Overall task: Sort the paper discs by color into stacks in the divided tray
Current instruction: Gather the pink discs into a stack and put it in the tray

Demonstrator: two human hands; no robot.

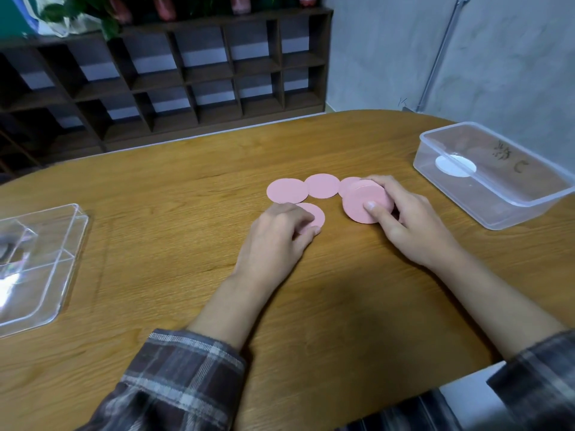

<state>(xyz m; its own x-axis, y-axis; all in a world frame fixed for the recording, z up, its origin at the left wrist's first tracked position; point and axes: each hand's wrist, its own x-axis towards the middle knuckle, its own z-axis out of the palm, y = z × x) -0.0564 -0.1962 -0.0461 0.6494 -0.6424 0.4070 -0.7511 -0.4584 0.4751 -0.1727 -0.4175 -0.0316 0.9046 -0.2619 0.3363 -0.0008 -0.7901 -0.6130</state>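
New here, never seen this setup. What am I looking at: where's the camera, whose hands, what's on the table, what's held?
There is no robot here: a person works with two bare hands. The single picture comes from a wide-angle camera worn on the head, looking forward and down. On the oval wooden table lie loose round pink paper discs. The left hand pinches a single pink disc against the table. The right hand has its grip on a small stack of pink discs. At far left stands the clear divided tray, and at far right a clear plastic tub with one white paper disc inside.
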